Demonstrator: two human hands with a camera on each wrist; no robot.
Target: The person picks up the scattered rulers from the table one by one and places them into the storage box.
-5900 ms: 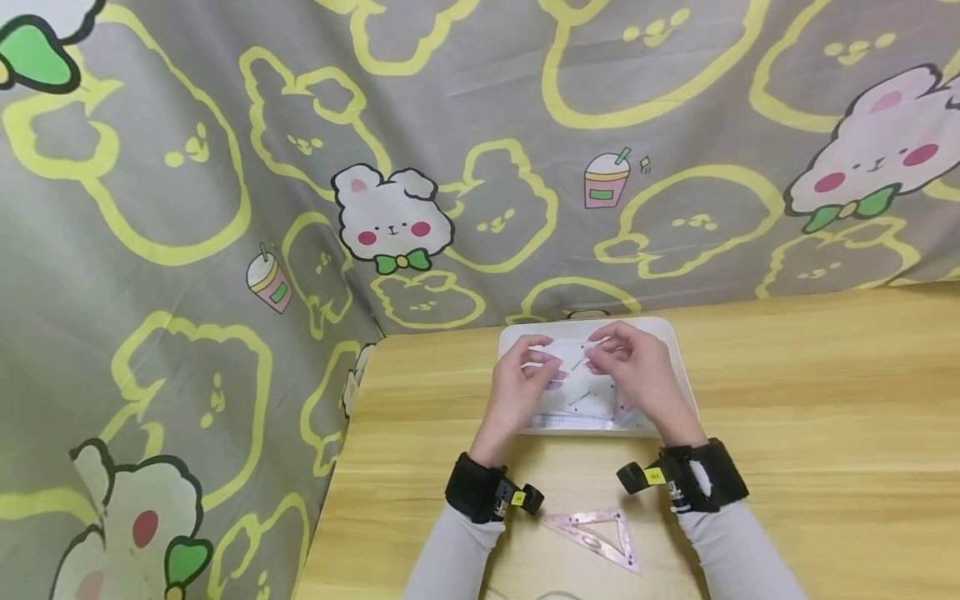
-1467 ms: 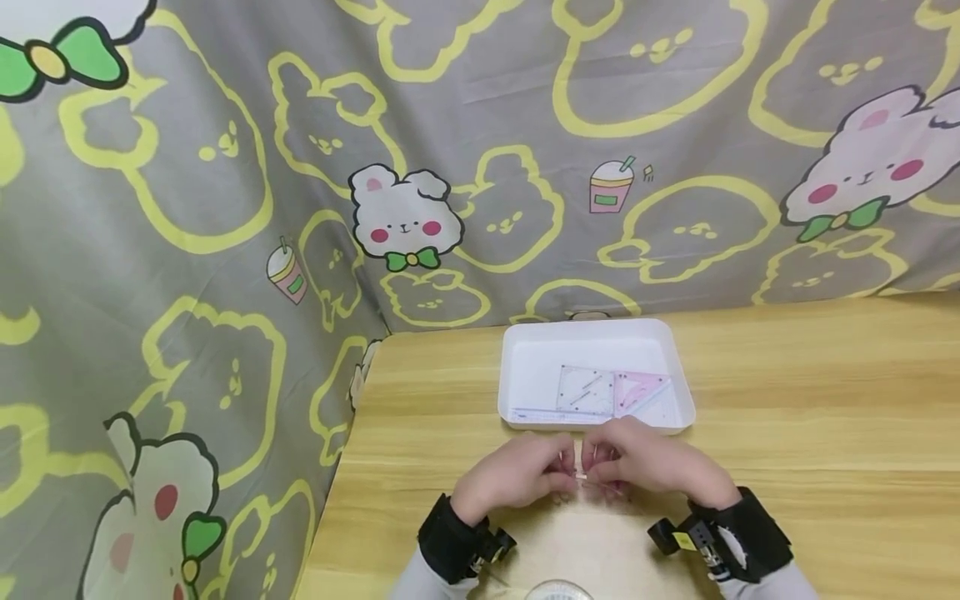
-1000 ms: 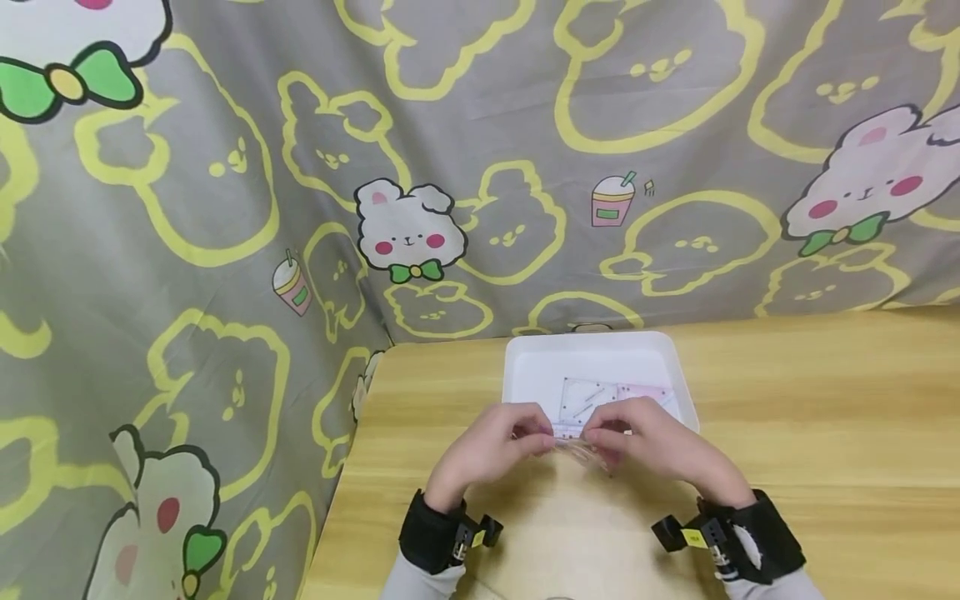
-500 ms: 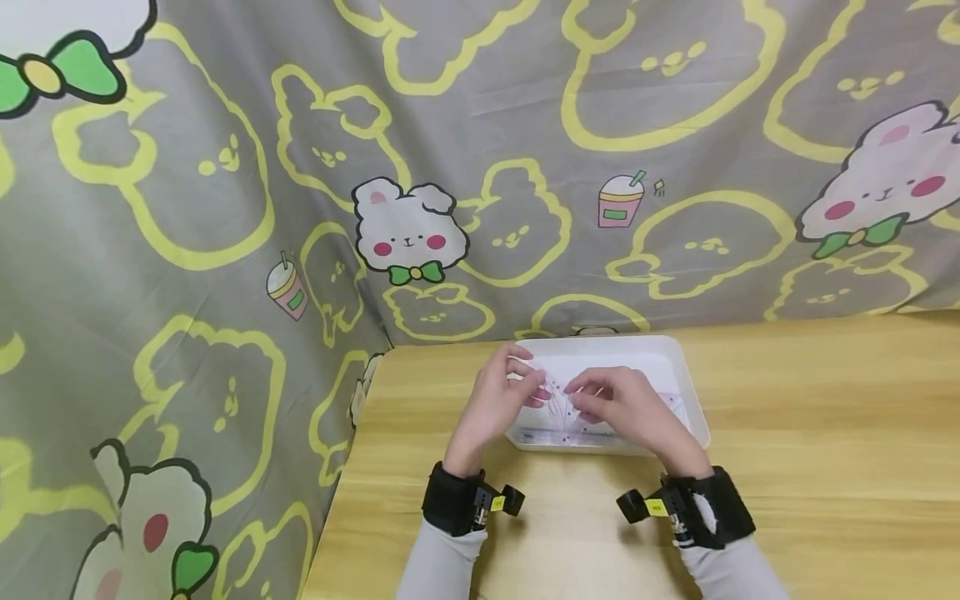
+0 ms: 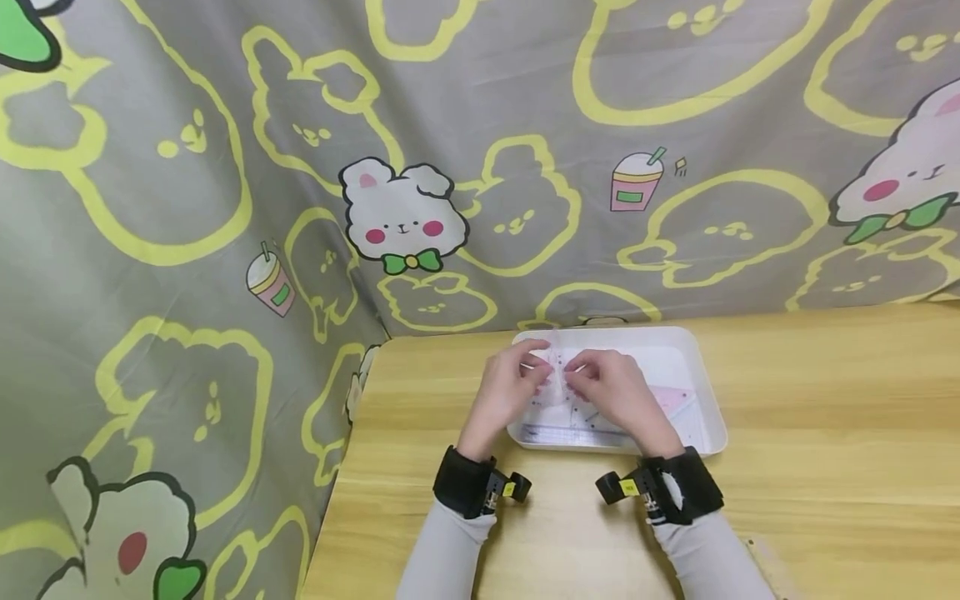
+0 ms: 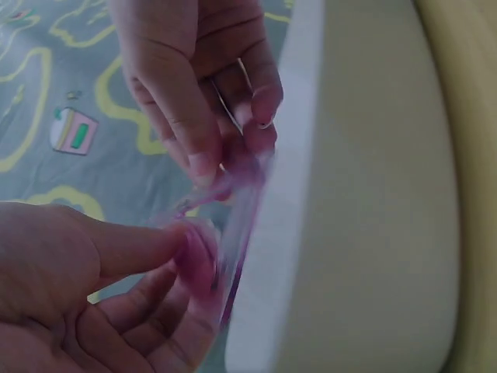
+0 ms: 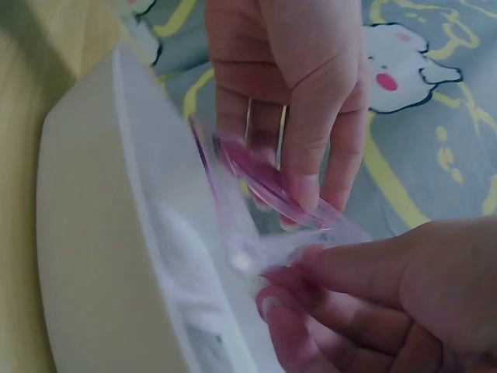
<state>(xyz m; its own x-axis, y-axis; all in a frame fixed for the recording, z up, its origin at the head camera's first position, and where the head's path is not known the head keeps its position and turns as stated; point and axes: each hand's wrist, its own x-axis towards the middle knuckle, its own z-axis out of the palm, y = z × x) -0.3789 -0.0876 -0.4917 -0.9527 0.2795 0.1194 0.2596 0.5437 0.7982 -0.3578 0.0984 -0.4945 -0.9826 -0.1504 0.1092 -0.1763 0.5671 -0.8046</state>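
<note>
- the left hand (image 5: 512, 387) pinches one edge of a thin clear plastic piece (image 5: 557, 377) between thumb and curled fingertips (image 6: 198, 256); the wrist view shows a pink-tinted edge at the pinch.
- the right hand (image 5: 611, 392) faces it, just beside, and pinches the other side of the same plastic piece with thumb and fingertips (image 7: 299, 291).
- the plastic piece is held between both hands, over the far left part of a white tray (image 5: 708, 408), above its floor; its exact shape is blurred.
- under and to the right of the hands, inside the tray, lie a pink triangle ruler (image 5: 675, 402) and a clear straight ruler (image 5: 558, 435) along the near wall.
- the tray sits on the wooden tabletop (image 5: 825, 433), with its far rim close to the grey cartoon cloth (image 5: 450, 125) hanging behind.
- black bands (image 5: 465, 483) wrap both wrists, nearer than the tray.
</note>
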